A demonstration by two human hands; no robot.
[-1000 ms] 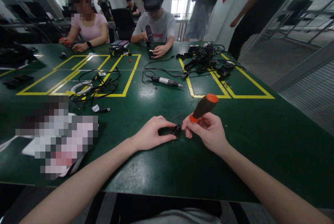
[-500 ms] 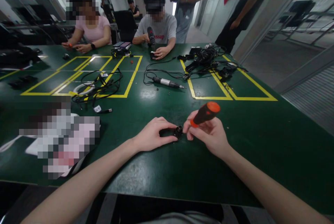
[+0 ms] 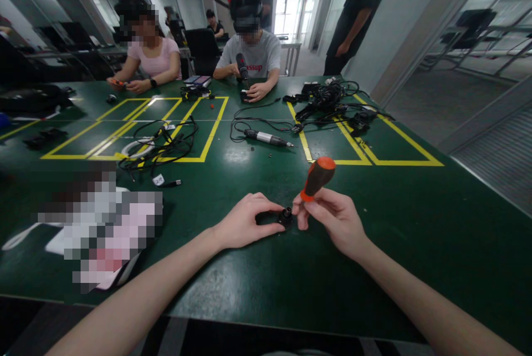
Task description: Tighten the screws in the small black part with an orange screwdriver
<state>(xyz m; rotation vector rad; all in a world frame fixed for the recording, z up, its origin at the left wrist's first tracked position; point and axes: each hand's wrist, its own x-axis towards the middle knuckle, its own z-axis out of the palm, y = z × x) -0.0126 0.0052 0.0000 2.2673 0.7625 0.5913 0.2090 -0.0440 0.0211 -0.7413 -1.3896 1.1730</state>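
Observation:
A small black round part (image 3: 286,216) with a raised, hollow-looking post sits on the green table (image 3: 241,289). My left hand (image 3: 247,220) pinches it from the left between thumb and fingers. Just right of it, my right hand (image 3: 332,217) grips a screwdriver (image 3: 318,179) with a black and orange handle. The handle leans up and to the right, its orange end on top. I cannot make out the shaft or tip, which the fingers hide.
Beyond my hands lies a corded electric screwdriver (image 3: 268,138). Black cables (image 3: 162,143) lie at left, and a bigger cable heap (image 3: 324,98) at right. Blurred-out items (image 3: 120,234) rest by my left forearm. Across the table, a person (image 3: 251,57) holds a power tool; another (image 3: 153,60) sits beside them.
The screwdriver handle has shifted left and stands more upright. My left hand stays on the black part. My view has tilted slightly, and a standing person at the back has moved left.

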